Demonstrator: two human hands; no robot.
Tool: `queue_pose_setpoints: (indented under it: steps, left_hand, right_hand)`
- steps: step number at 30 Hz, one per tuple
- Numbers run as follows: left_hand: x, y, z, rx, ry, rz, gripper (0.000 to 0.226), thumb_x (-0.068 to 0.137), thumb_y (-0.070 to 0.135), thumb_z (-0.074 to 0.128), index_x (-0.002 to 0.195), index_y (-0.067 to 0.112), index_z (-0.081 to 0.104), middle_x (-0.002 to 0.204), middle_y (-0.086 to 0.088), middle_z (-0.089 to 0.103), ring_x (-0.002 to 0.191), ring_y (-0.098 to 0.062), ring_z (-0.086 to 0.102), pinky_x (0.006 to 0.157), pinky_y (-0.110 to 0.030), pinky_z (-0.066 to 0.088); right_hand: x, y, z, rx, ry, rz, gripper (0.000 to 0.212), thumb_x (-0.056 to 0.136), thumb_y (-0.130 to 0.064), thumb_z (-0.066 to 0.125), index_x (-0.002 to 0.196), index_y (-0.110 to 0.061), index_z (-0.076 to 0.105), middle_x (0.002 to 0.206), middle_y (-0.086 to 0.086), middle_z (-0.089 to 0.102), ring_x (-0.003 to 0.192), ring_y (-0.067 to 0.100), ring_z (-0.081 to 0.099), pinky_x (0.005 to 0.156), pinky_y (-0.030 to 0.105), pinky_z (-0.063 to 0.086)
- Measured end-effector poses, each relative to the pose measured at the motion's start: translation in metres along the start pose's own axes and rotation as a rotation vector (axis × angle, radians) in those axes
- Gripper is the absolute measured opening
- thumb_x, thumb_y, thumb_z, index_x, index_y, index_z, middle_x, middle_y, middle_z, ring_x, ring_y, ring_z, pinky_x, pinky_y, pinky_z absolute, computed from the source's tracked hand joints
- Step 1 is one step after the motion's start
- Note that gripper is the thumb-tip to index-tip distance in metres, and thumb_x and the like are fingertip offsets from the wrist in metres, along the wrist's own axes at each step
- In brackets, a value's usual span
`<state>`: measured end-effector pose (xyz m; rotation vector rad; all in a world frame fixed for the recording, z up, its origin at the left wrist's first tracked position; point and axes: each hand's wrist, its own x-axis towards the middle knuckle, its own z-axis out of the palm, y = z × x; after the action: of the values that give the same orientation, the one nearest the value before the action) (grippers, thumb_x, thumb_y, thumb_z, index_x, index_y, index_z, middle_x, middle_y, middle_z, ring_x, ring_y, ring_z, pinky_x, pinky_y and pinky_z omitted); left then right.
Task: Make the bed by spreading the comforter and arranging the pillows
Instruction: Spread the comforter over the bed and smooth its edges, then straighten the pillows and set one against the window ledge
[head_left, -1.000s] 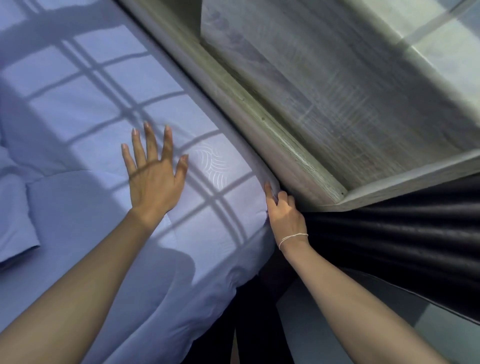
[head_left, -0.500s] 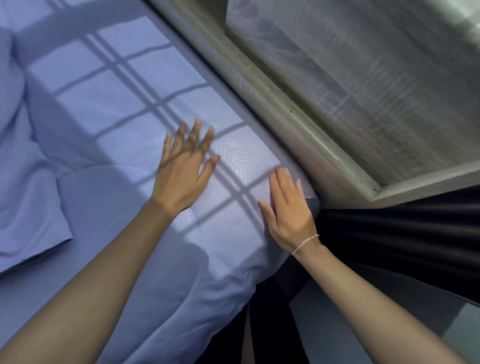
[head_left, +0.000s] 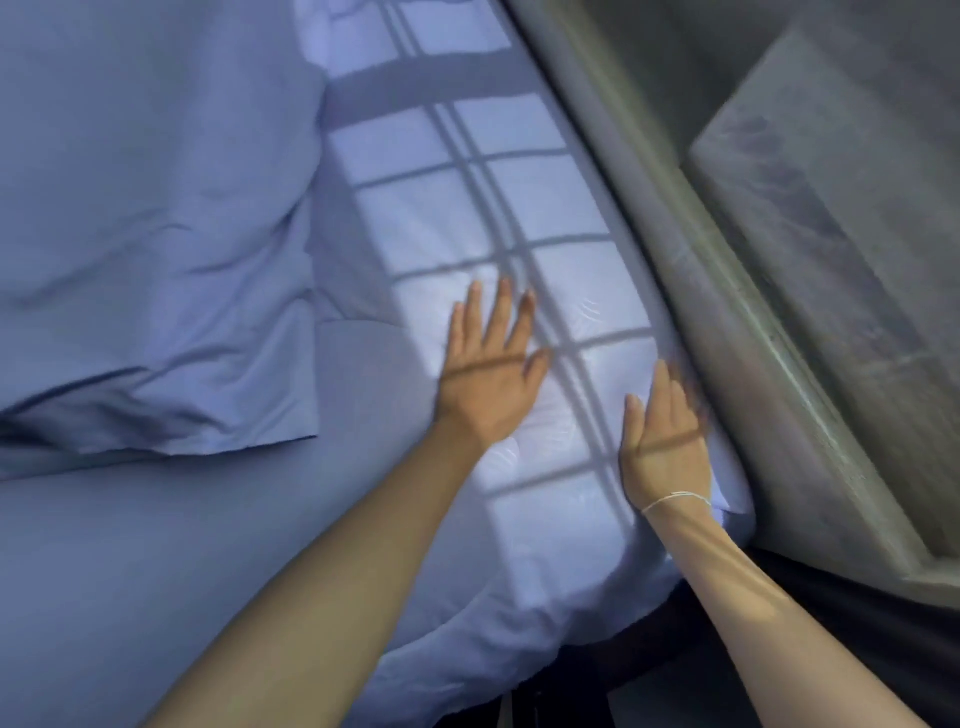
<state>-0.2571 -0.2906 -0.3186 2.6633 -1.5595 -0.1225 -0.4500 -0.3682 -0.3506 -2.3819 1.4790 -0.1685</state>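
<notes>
So from my feed, both hands are flat on the comforter (head_left: 545, 545), nothing pinched or gripped in either one. The comforter is that light blue cover spread over the near corner of the bed, and it lies straight under both palms, running on toward me and rolling off the bed's edge at the bottom of the view.

My left hand (head_left: 491, 379) is palm down with the fingers fanned out wide, pointing up and away from me, thumb stuck out to the right. The forearm comes in from the lower left at a long diagonal.

My right hand (head_left: 665, 441) is also palm down but with the fingers held close together, laid right along the comforter's outer edge, just beside the grey wooden bed frame (head_left: 727, 332). It's a bit motion-blurred at the fingertips, so I can't tell if they touch the frame. There's a thin white string bracelet (head_left: 675, 500) on that wrist.

A pillow (head_left: 156, 260) in the same blue sits off to the left, well apart from both hands. Window-grid shadows (head_left: 519, 249) fall across the sunlit strip of cover and over the backs of both hands.
</notes>
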Motion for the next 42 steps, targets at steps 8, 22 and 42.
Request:
queue_pose_setpoints:
  steps: [8, 22, 42]
  left_hand:
    - [-0.04, -0.026, -0.076, -0.214, -0.214, -0.024, 0.067, 0.083, 0.048, 0.028, 0.134, 0.012, 0.052, 0.137, -0.015, 0.053, 0.124, -0.032, 0.053, 0.099, -0.045, 0.046]
    - [-0.25, -0.172, -0.183, -0.215, -0.062, -0.672, 0.054, 0.098, 0.038, 0.039, 0.145, 0.013, 0.032, 0.151, -0.01, 0.034, 0.138, -0.024, 0.034, 0.113, -0.043, 0.025]
    - [-0.156, -0.457, -0.174, -0.585, 0.144, -1.053, 0.061, 0.096, 0.042, 0.042, 0.142, 0.003, 0.034, 0.144, -0.023, 0.039, 0.129, -0.042, 0.039, 0.105, -0.049, 0.034]
  right_hand:
    - [0.027, -0.019, -0.051, -0.133, -0.576, 0.131, 0.058, 0.1, -0.043, 0.022, 0.15, -0.014, 0.016, 0.157, 0.005, 0.022, 0.136, 0.031, 0.036, 0.111, 0.043, 0.027]
    - [-0.044, -0.13, -0.117, -0.161, -0.681, -0.156, 0.056, 0.08, -0.045, 0.045, 0.131, -0.022, 0.053, 0.134, 0.009, 0.053, 0.119, 0.028, 0.055, 0.101, 0.035, 0.043]
    - [-0.065, -0.428, -0.057, 0.198, -0.627, 0.018, 0.082, 0.079, -0.058, 0.064, 0.133, -0.006, 0.03, 0.128, 0.024, 0.052, 0.116, 0.039, 0.051, 0.092, 0.039, 0.043]
